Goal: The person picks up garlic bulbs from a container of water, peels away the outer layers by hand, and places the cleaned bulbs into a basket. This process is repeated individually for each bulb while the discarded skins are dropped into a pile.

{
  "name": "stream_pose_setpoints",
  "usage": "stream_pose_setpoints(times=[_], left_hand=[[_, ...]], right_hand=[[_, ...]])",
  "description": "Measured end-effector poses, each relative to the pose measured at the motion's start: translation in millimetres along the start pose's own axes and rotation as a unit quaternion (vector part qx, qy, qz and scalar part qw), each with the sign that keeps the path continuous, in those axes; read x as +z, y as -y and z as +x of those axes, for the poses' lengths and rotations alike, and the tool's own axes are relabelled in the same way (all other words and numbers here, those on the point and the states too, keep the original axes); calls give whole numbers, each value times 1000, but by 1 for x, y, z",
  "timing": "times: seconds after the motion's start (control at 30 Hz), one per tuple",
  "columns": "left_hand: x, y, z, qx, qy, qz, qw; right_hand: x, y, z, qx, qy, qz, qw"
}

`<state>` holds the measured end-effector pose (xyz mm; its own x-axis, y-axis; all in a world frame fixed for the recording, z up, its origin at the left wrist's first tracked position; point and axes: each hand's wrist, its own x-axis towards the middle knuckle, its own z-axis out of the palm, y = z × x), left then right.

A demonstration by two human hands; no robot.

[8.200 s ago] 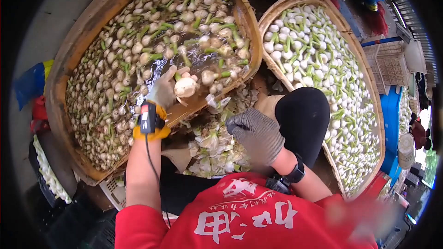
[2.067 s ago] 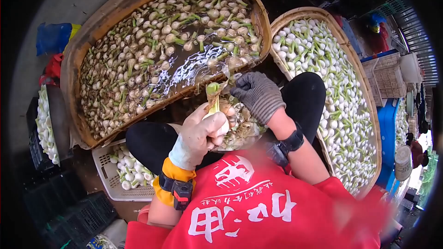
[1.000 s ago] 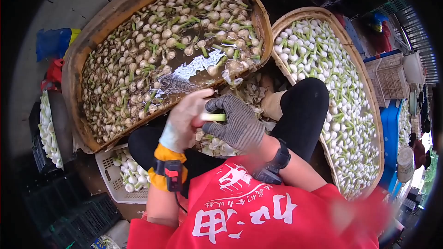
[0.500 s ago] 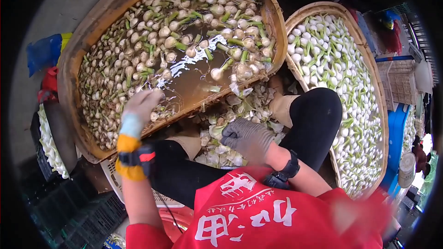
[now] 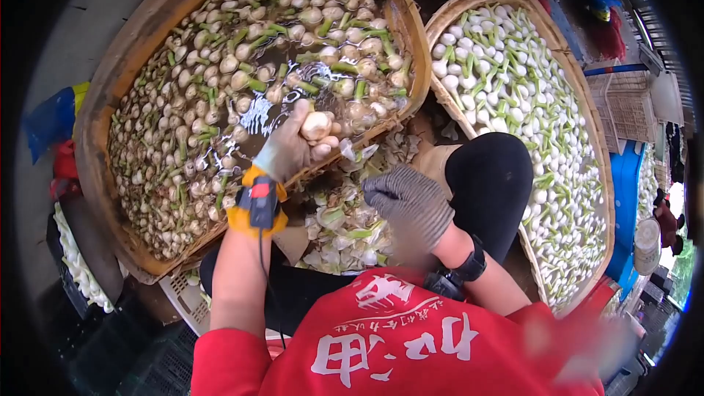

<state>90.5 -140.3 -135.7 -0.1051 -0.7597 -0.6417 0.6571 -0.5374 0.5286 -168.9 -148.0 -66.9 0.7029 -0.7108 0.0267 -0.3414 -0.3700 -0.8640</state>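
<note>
My left hand [image 5: 293,143], in a pale glove with a yellow cuff, holds a round whitish bulb [image 5: 316,126] over the near edge of the large tub [image 5: 411,37]. Brownish bulbs with green stems float in the tub's water. To the right, above a pile of peeled leaves [image 5: 345,227], is my right hand [image 5: 411,202] in a grey striped glove. Its fingers are curled closed; whatever may be inside them is hidden.
A second tub [image 5: 480,0] at the right is full of clean white bulbs with green stems. A white crate [image 5: 187,301] lies below the large tub. Blue containers [image 5: 625,198] and woven baskets [image 5: 623,110] stand at the far right.
My left hand has moved right from the tub's lower edge and now has a bulb in it. A moment earlier, both hands were together around a white bulb with a green stem.
</note>
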Motion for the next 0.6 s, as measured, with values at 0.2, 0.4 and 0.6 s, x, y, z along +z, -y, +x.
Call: stream_pose_setpoints(times=[0.2,0.4,0.6], left_hand=[[68,42,-118,113,-31,-189,975],[87,65,-145,104,-53,-215,970],[107,57,-176,104,-38,-86,990]], right_hand=[[3,37,29,-118,-25,-94,988],[9,55,11,-163,3,-160,974],[8,76,0,-92,50,-135,985]])
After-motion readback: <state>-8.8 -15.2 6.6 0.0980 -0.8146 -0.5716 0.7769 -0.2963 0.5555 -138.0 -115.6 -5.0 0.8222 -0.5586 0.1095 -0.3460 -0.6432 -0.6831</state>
